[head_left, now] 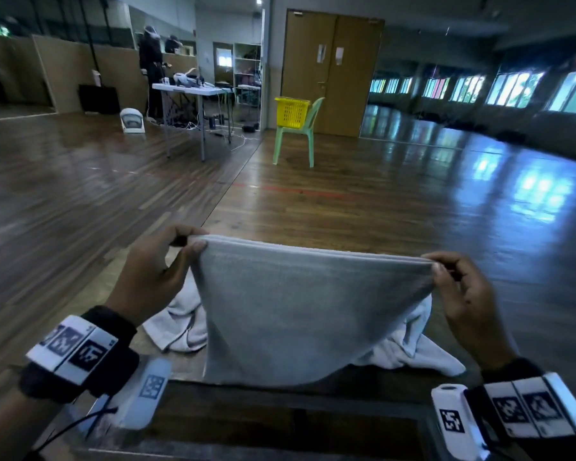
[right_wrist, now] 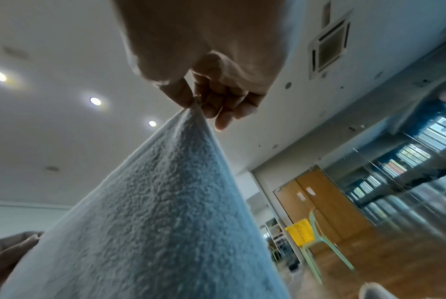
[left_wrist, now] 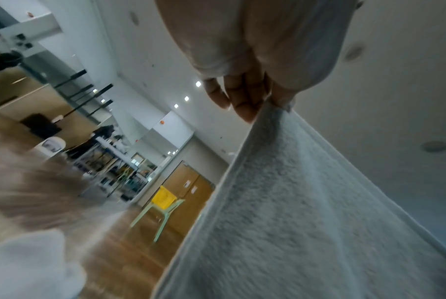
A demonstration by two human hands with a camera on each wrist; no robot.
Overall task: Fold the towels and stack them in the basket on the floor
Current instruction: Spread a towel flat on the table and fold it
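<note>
The wooden floor (head_left: pixel 363 201) fills most of the head view, glossy and wide, and against the brown double door (head_left: pixel 330 71) in the upper middle of the frame a pale green chair (head_left: pixel 300 134) stands with a yellow basket (head_left: pixel 291 111) on its seat, not on the floor, well apart from the person. Low in the centre hangs the grey towel (head_left: pixel 296 311), doubled over so that layered edges run along its stretched top, probably held up taut like this to line the edges up before the next fold. Behind it, on the dark table (head_left: pixel 280 417) at the bottom of the frame, a loose heap of other towels (head_left: pixel 177 327) spills out to either side, apparently still waiting to be folded. The left hand (head_left: pixel 157 274) pinches the top corner at centre left, thumb on the near face and fingers (left_wrist: pixel 242 101) curled behind; the right hand (head_left: pixel 463 294) pinches the opposite corner at centre right, and the right wrist view shows thumb and fingertips (right_wrist: pixel 211 105) clamped on the cloth. I judge the task early, with no towel visible in the basket.
</note>
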